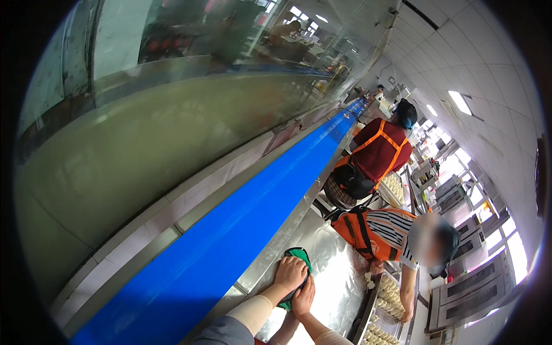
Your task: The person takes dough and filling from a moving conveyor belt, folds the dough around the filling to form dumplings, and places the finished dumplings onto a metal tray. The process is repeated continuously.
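On the shiny metal table, a green and black folded item, perhaps a cloth or a cap (300, 253), lies under both my hands. My left hand (291, 272) presses on top of it with its fingers curved over, and the grey sleeve is pushed back from the wrist. Beside it, my right hand (303, 296) holds the item's near right edge, its fingers close together. The two hands touch or nearly touch. Much of the item is hidden beneath them, so its exact kind cannot be made out.
A blue conveyor belt (230, 247) runs along my left, beside a cloudy window pane (172, 121). At right, a co-worker in an orange apron (368, 236) reaches over a tray of pale dough pieces (390, 299). Another person in dark red (382, 149) sits farther along the belt.
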Demonstrator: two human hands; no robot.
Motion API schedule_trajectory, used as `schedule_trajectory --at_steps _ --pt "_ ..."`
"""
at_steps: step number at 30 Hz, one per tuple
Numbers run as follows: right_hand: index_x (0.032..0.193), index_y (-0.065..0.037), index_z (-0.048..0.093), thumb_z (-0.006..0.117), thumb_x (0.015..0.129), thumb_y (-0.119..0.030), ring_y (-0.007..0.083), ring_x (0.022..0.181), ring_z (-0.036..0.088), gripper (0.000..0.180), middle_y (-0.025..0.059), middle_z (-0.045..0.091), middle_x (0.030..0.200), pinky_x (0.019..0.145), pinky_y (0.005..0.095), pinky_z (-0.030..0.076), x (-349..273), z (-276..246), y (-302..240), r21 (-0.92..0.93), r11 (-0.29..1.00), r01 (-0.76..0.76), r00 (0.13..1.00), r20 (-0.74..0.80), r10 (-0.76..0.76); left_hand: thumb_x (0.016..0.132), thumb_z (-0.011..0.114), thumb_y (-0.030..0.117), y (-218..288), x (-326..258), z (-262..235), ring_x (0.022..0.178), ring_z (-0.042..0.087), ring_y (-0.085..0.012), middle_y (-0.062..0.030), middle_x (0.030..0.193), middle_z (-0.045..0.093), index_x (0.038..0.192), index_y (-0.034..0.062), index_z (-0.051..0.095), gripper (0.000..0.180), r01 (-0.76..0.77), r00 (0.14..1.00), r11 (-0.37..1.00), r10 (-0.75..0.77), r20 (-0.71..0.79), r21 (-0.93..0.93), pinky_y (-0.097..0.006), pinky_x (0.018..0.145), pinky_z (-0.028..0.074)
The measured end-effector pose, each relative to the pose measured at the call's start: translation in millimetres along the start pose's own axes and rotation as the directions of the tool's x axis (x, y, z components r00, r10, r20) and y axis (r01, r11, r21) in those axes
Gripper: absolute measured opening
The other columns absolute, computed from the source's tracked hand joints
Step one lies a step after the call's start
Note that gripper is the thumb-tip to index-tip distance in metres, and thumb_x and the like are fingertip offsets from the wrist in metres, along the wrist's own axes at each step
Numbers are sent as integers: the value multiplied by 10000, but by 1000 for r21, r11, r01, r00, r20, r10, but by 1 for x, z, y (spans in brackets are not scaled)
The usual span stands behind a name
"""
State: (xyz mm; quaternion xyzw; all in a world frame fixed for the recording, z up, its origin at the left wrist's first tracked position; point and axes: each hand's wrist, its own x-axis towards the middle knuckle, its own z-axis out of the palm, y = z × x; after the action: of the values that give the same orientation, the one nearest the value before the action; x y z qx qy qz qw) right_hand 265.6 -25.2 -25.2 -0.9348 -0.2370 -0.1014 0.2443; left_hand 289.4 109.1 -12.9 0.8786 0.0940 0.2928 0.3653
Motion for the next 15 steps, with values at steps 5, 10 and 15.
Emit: schedule_trajectory --at_steps 5,10,15 --pt "1422 28 408 531 847 -96 391 1404 361 601 224 417 1486 1184 482 250 -1 -2 7 -3 1000 -7 1000 -21 7 924 589 286 8 2 -1 1047 611 -265 -75 1015 698 910 109 669 195 -8 1000 1000 8 -12 -22 -426 989 404" --pt "1423 19 412 550 841 -99 374 1414 360 611 216 426 1482 1191 481 248 1 -11 2 20 999 -37 999 -2 37 915 602 294 11 0 3 1088 613 -252 -74 1081 708 1109 110 675 278 3 1000 1000 -3 -28 15 -424 1004 400" --pt "1420 9 424 544 833 -90 367 1412 369 607 203 427 1490 1193 476 258 0 -16 1 30 999 -34 999 -40 35 897 615 271 5 1 14 1021 625 -252 -54 1014 705 921 110 683 177 -64 997 997 65 -31 41 -431 947 419"
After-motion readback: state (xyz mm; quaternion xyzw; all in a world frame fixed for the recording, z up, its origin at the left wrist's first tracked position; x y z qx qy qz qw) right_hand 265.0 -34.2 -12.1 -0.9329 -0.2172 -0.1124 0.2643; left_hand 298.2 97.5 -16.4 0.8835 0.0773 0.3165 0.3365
